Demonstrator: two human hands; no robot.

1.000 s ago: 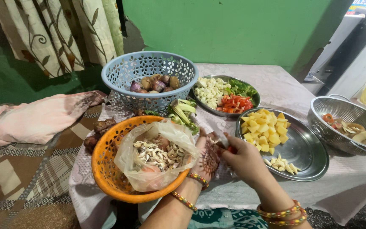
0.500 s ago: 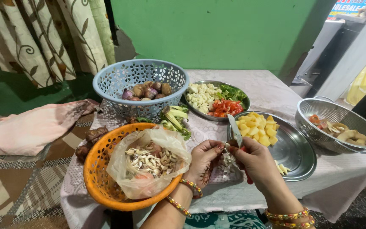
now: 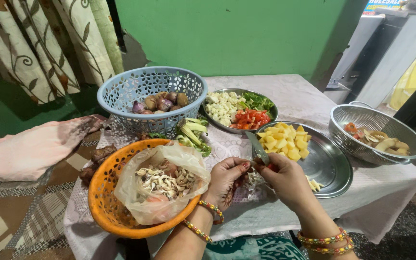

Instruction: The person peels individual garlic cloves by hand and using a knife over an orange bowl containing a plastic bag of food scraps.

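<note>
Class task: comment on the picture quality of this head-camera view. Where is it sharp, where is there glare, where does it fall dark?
Head view: sharp and evenly lit across the table; soft glare on the steel plate and colander; the clear bag in the orange basket shines faintly; straight edges bow near the corners; the floor lower right falls dark; the hands show little blur.

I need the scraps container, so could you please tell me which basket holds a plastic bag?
The orange plastic basket, beside the left hand; the blue one holds loose vegetables.
</note>
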